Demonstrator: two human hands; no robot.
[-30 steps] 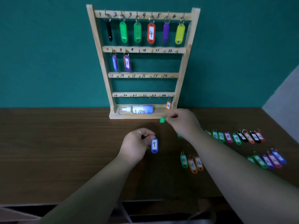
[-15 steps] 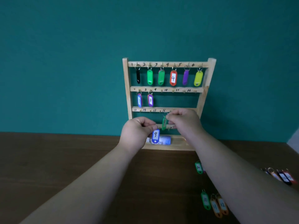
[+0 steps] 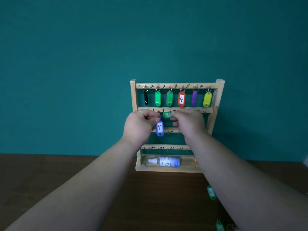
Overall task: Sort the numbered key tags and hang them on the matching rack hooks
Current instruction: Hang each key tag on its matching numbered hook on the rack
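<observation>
Left hand (image 3: 141, 125) has its grip pinched on the blue plastic 9 tag's (image 3: 160, 128) ring, seemingly in reserve. Right hand's (image 3: 189, 121) grip tilts a green plastic tag (image 3: 167, 115) toward the wooden rack's (image 3: 133, 95) second-rail hook.

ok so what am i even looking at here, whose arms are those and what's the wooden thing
No machine here: these are a person's two bare arms, seen from a camera worn on their head, looking forward and down. The wooden thing is a key rack standing on a brown table, with numbered hooks on its rails. Six coloured tags hang along the top rail, among them a red tag marked 4. A spray bottle lies in the rack's base tray. The left hand pinches a blue tag marked 9 by its ring. The right hand holds a green tag up at the second rail; its number is too blurred to read. A loose tag marked 10 lies on the table.
</observation>
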